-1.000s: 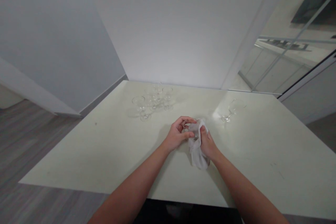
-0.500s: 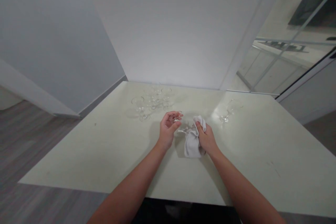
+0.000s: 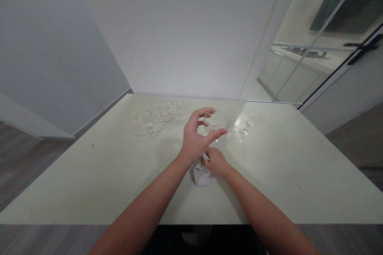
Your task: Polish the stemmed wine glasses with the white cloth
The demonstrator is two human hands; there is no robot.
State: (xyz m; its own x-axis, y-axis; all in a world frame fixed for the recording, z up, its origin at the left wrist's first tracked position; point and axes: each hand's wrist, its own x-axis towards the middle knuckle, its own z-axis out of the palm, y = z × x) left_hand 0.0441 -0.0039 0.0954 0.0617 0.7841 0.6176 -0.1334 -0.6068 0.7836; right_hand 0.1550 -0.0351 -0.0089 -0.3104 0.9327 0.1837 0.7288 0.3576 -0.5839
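Observation:
My left hand [image 3: 199,131] curves around the bowl of a clear stemmed glass [image 3: 220,115], with the thumb along its near side and the fingers at its far left. The round rim faces up toward me. Just below, my right hand [image 3: 216,162] is closed on a white cloth [image 3: 205,177], which hangs down and bunches over the table. The lower part of the glass is mostly hidden behind my hands, so whether the right hand also grips its stem does not show.
On the pale table [image 3: 119,183], one stemmed glass [image 3: 146,121] stands at left, with several more glasses [image 3: 169,111] clustered behind it. Another stemmed glass [image 3: 245,129] stands to the right. A white wall [image 3: 185,48] rises behind the table's back edge.
The glass in my hands has turned from lying sideways to rim up. My left hand has risen and moved right; the right hand with the cloth has shifted left, below it.

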